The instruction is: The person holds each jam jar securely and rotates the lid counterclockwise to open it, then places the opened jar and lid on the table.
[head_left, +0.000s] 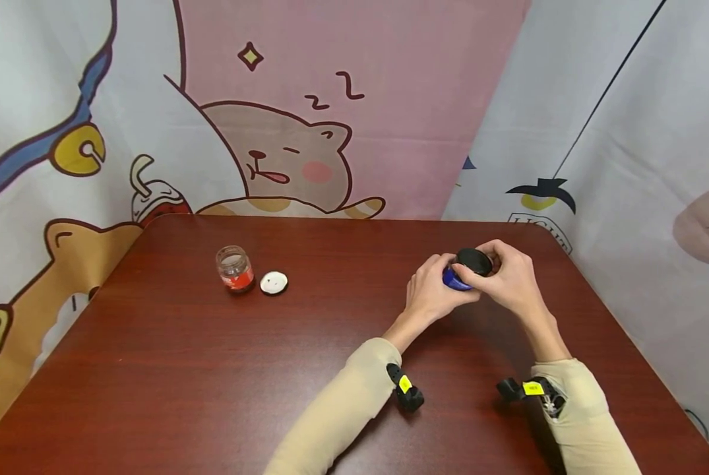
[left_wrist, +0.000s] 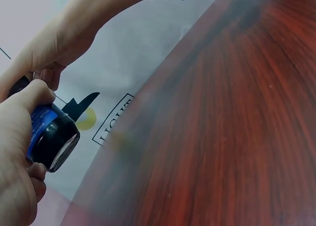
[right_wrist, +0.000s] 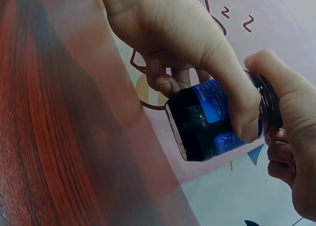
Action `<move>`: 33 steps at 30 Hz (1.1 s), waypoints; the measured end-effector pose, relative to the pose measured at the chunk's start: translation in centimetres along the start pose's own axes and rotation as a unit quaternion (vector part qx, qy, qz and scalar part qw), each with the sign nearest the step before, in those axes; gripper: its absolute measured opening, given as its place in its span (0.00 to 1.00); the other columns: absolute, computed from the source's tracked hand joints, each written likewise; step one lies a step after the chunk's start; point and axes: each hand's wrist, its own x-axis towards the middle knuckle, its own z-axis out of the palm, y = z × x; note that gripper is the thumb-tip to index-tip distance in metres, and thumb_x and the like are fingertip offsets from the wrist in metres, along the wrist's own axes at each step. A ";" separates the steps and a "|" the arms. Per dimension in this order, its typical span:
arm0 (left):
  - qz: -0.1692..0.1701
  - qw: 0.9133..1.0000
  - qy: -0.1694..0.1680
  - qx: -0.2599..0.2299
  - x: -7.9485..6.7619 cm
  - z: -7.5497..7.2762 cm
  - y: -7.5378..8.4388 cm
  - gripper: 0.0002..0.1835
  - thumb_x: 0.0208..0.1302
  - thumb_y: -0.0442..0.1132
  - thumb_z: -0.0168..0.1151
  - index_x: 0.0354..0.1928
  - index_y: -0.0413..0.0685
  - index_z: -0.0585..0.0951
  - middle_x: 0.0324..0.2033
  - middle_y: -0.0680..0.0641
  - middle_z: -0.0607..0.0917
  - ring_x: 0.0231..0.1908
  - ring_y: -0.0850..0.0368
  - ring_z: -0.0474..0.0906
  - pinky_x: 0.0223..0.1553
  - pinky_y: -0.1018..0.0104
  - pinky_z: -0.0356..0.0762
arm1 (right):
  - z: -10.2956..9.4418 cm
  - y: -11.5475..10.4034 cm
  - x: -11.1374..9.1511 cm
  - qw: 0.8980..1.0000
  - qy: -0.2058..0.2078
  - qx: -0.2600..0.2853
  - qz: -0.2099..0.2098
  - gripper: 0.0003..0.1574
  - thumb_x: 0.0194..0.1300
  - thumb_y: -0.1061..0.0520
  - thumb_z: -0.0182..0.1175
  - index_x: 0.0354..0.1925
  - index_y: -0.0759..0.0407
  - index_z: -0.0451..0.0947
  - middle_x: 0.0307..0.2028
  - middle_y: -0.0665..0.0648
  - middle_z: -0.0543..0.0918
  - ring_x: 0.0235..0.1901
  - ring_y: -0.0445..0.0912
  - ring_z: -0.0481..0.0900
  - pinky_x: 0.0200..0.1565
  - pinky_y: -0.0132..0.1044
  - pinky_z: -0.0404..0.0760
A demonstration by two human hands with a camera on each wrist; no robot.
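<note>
A dark jar (head_left: 456,282) with a blue label and a black lid (head_left: 474,262) is held above the right part of the table. My left hand (head_left: 434,288) grips the jar's body, thumb and fingers wrapped round the label. My right hand (head_left: 511,276) pinches the lid between thumb and fingers. In the right wrist view the jar (right_wrist: 190,127) lies tilted on its side, with the ridged lid (right_wrist: 270,102) still against its neck. The left wrist view shows the jar's base (left_wrist: 61,144) beyond the left fingers.
Toward the left of the table (head_left: 223,382) stands a clear glass jar (head_left: 235,269) with a red label and an open top. Beside it lies a white round lid (head_left: 274,283). A printed curtain (head_left: 413,99) hangs behind the table's far edge.
</note>
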 end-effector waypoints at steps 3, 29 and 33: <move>0.000 1.000 -0.004 -0.002 -0.1 -0.3 -0.1 0.32 0.49 0.60 0.77 0.56 0.58 0.81 0.41 0.59 0.80 0.39 0.66 0.78 0.37 0.73 0.75 | 0.3 -0.1 0.0 1.000 -0.001 0.003 -0.002 0.22 0.49 0.51 0.79 0.38 0.60 0.82 0.28 0.55 0.81 0.23 0.42 0.70 0.24 0.28 0.68; -0.014 0.999 0.024 -0.023 -0.4 -3.3 -0.4 0.31 0.47 0.57 0.79 0.54 0.57 0.83 0.37 0.59 0.79 0.38 0.65 0.78 0.37 0.73 0.74 | 1.5 -2.5 1.5 0.998 0.007 0.050 -0.040 0.21 0.47 0.54 0.79 0.38 0.59 0.82 0.26 0.51 0.80 0.21 0.41 0.70 0.25 0.28 0.68; -0.011 0.999 0.024 -0.018 -0.5 -3.8 -0.5 0.31 0.47 0.57 0.79 0.55 0.57 0.83 0.37 0.59 0.79 0.39 0.64 0.78 0.38 0.72 0.75 | 1.7 -2.9 1.6 0.997 0.005 0.057 -0.045 0.21 0.47 0.54 0.79 0.38 0.59 0.82 0.27 0.51 0.81 0.22 0.41 0.70 0.25 0.28 0.68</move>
